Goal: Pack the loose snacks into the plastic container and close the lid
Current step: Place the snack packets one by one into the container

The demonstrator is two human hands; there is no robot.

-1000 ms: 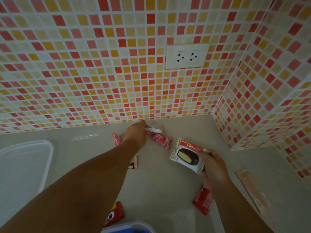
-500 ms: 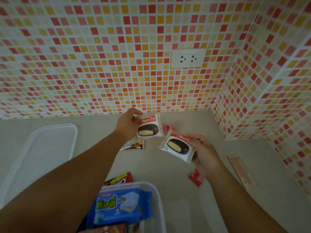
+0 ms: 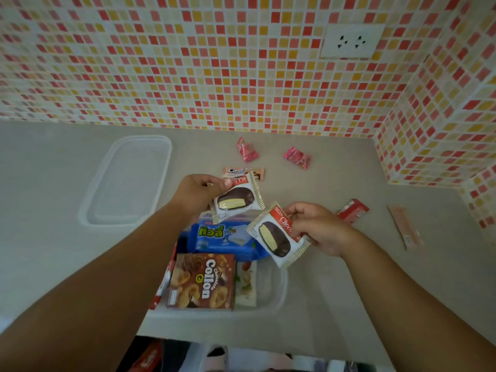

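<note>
Clear plastic container (image 3: 279, 291) on bench (image 3: 53, 251), part-filled. Left hand (image 3: 198, 191) pinches choco pie (image 3: 236, 197), right hand (image 3: 319, 226) pinches second pie (image 3: 276, 237), both above container. Lid (image 3: 128, 181) lies beside it.

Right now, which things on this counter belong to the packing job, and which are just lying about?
Job:
container
lid
left hand with Choco Pie
right hand with second Choco Pie
pink candies
Cream-O pack
red wrapper
long sachet

Just there:
wall socket

Red, orange and cream mosaic wall (image 3: 214, 63), blue wafer pack (image 3: 222, 237), brown Collon box (image 3: 201, 281)
</note>
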